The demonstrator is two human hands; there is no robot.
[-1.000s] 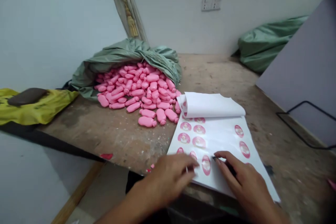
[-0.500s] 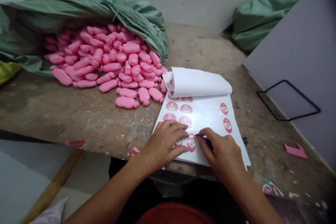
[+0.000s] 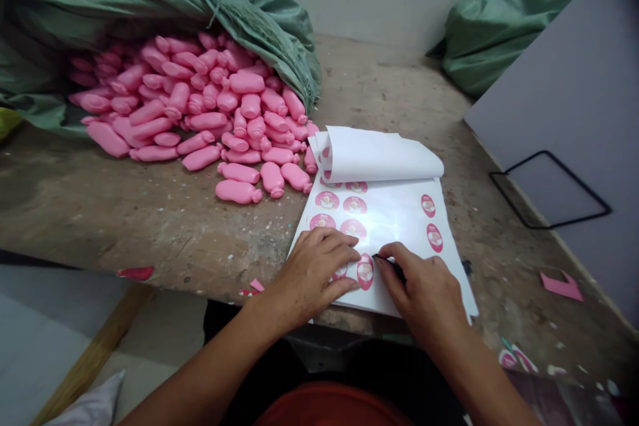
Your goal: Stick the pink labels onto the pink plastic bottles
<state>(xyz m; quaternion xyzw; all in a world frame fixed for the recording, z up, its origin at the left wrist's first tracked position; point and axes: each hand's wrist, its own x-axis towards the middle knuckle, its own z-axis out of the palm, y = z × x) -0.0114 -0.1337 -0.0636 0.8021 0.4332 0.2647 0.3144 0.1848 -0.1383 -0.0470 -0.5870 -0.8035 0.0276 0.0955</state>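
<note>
A stack of white sticker sheets (image 3: 399, 213) lies on the table, its top sheet folded back at the far side. Pink oval stickers (image 3: 434, 237) remain along the left, the right and the near part. My left hand (image 3: 319, 267) rests open on the sheet's near left, fingers spread beside a pink sticker (image 3: 365, 272). On the other side of that sticker, my right hand (image 3: 426, 283) pinches a small black tool (image 3: 398, 271), its tip at the sticker's right edge. Most of the tool is hidden by the fingers, so its kind cannot be made out.
A green sack (image 3: 279, 33) lies on its side at left, pink plastic bottles (image 3: 238, 192) spilling from its mouth. Another green sack (image 3: 494, 33) stands at the back right. A black wire frame (image 3: 552, 190) leans by the grey panel (image 3: 564, 93). Pink scraps (image 3: 562, 286) dot the table.
The camera view has shifted slightly. Both hands keep nearly the same place on the sheet, with the black tool still by the same sticker.
</note>
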